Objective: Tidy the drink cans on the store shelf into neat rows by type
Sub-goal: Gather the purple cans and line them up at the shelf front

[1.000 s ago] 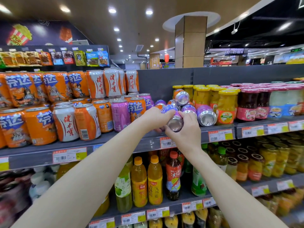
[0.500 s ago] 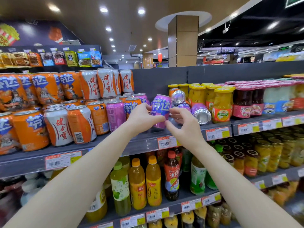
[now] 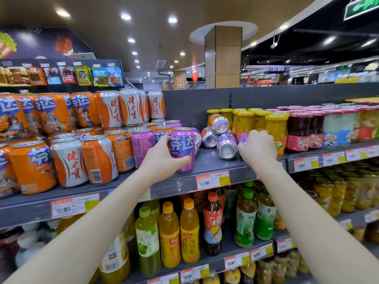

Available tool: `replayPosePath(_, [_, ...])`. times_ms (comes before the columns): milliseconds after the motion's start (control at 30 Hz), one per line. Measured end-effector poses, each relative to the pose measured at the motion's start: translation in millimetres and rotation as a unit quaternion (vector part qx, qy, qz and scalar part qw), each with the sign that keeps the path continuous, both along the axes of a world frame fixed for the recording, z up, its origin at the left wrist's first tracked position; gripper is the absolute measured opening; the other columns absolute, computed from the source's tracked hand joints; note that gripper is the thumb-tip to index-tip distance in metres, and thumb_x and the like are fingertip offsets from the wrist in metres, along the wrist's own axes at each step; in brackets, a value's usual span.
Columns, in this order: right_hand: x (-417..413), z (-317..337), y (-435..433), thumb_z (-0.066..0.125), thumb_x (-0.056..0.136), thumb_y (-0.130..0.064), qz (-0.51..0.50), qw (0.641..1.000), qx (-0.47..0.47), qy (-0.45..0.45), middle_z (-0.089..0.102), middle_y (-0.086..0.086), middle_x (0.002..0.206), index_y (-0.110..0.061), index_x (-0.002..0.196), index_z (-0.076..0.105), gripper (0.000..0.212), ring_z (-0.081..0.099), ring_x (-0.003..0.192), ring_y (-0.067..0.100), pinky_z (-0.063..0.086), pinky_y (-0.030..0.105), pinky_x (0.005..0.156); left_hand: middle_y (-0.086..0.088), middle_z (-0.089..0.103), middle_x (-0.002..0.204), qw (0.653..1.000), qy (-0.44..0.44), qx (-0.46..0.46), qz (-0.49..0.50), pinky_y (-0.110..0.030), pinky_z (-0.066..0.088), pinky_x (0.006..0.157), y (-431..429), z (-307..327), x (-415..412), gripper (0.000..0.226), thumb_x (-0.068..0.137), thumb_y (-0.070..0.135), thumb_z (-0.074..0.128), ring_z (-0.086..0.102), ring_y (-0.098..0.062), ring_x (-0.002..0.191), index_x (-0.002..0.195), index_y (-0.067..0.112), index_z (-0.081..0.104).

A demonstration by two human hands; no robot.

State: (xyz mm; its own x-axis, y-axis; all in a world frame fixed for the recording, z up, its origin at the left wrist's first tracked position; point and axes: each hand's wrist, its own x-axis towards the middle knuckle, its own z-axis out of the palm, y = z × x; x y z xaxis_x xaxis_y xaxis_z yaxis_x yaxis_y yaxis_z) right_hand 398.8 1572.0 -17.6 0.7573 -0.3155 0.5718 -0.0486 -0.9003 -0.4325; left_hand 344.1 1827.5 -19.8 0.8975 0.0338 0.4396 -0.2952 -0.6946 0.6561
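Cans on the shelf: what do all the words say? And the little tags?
"芬达": purple can in the left hand, orange cans too.
"健力寶": white-and-orange cans.
Words hidden: lying purple can in the right hand.
Too small or blurred: price tags, bottle labels, green ceiling sign.

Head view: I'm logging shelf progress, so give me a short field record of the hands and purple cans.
left hand: grips upright can at the front of the shelf
right hand: curled round lying can
pile: cans on their sides, right of the upright can
status: pile not yet sorted
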Motion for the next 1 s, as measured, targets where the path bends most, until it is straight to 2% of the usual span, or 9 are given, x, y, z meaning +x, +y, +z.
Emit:
replayPosePath(167, [-3,-13,1,0.062,0.091,-0.026,0.009,0.998,0.017,-0.051,0.06,0.014,0.111,-0.006,0.108,0.064,0.026,0.052,0.108,0.035,0.043,0.037,0.075,0.026,0.06,0.097,1.0,-0.005,-0.019,0.001,-0.012,0.043,0.065,5,-6,-4,0.064,0.075,0.044,0.084,0.057,0.013,0.085,0.124,0.031,0.046])
replayPosePath(300, [-5,-21,-8,0.068,0.084,-0.033,0.032,0.993,0.08,-0.084,0.062,0.012,0.112,-0.01,0.113,0.068,0.037,0.053,0.105,0.034,0.042,0.037,0.082,0.022,0.058,0.101,1.0,-0.005,-0.024,0.0,-0.009,0.041,0.064,5,-6,-5,0.07,0.076,0.043,0.084,0.056,0.011,0.085,0.132,0.027,0.046])
replayPosePath(400, [-8,-25,-16,0.07,0.08,-0.038,0.055,0.987,0.118,-0.097,0.063,0.01,0.113,-0.013,0.116,0.068,0.044,0.055,0.106,0.031,0.043,0.036,0.083,0.025,0.057,0.099,1.0,-0.008,-0.023,0.007,-0.016,0.046,0.071,4,-8,-5,0.071,0.075,0.045,0.084,0.056,0.01,0.085,0.132,0.028,0.045])
replayPosePath(533, [-9,-25,-22,0.071,0.076,-0.046,0.072,0.982,0.141,-0.103,0.059,0.005,0.104,-0.014,0.106,0.065,0.044,0.056,0.103,0.028,0.047,0.039,0.085,0.029,0.057,0.095,1.0,-0.005,-0.016,0.018,-0.03,0.054,0.085,5,-8,-4,0.072,0.073,0.05,0.083,0.059,0.004,0.089,0.131,0.031,0.046])
replayPosePath(633, [-10,-24,-21,0.078,0.073,-0.051,0.071,0.984,0.136,-0.09,0.051,0.0,0.103,-0.015,0.109,0.059,0.054,0.053,0.105,0.025,0.048,0.04,0.088,0.026,0.057,0.097,1.0,0.003,-0.017,0.012,-0.028,0.052,0.08,6,-7,-4,0.071,0.074,0.049,0.084,0.059,0.002,0.088,0.131,0.03,0.045])
replayPosePath(800, [-10,-28,-12,0.082,0.065,-0.059,0.01,0.992,0.089,-0.084,0.055,0.007,0.11,-0.017,0.108,0.052,0.067,0.054,0.103,0.029,0.052,0.045,0.086,0.017,0.058,0.106,1.0,0.006,-0.018,0.011,-0.028,0.051,0.082,5,-6,-6,0.074,0.075,0.047,0.083,0.061,-0.007,0.095,0.135,0.028,0.044])
replayPosePath(900, [-9,-29,-8,0.082,0.066,-0.057,-0.011,0.993,0.071,-0.091,0.056,0.009,0.11,-0.017,0.108,0.05,0.066,0.055,0.103,0.03,0.053,0.045,0.084,0.02,0.058,0.105,1.0,-0.002,-0.015,0.013,-0.03,0.051,0.087,6,-6,-8,0.069,0.075,0.049,0.083,0.061,-0.007,0.096,0.13,0.031,0.044])
replayPosePath(1000, [-9,-30,-9,0.08,0.069,-0.053,-0.002,0.99,0.102,-0.099,0.056,0.005,0.108,-0.016,0.107,0.051,0.061,0.054,0.103,0.027,0.05,0.038,0.08,0.02,0.058,0.102,1.0,-0.006,-0.002,0.022,-0.033,0.053,0.09,5,-7,-7,0.061,0.075,0.052,0.081,0.062,-0.008,0.096,0.118,0.037,0.041])
